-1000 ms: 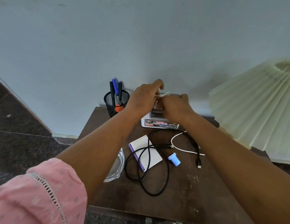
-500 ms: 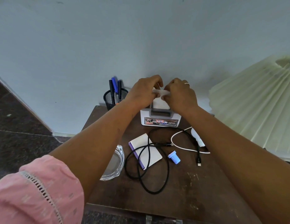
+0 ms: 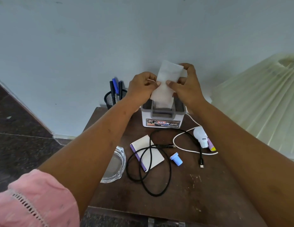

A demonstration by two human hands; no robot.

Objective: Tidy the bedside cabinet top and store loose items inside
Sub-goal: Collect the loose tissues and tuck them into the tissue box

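Nearest, a black cable point(image 3: 148, 169) loops over a notepad point(image 3: 147, 152) on the cabinet top point(image 3: 184, 194). Farther back, the left hand point(image 3: 141, 87) and right hand point(image 3: 187, 86) together pinch a white tissue point(image 3: 166, 82) upright above the white box point(image 3: 162, 117).

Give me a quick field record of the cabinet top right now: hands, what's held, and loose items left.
left hand: pinching tissue's left edge
right hand: pinching tissue's right edge
tissue: held upright over the box
box: white, grey rim, at the back by the wall
loose items: black cable, notepad, blue cap, bulb, white cable
glass dish: left edge
pen holder: back left
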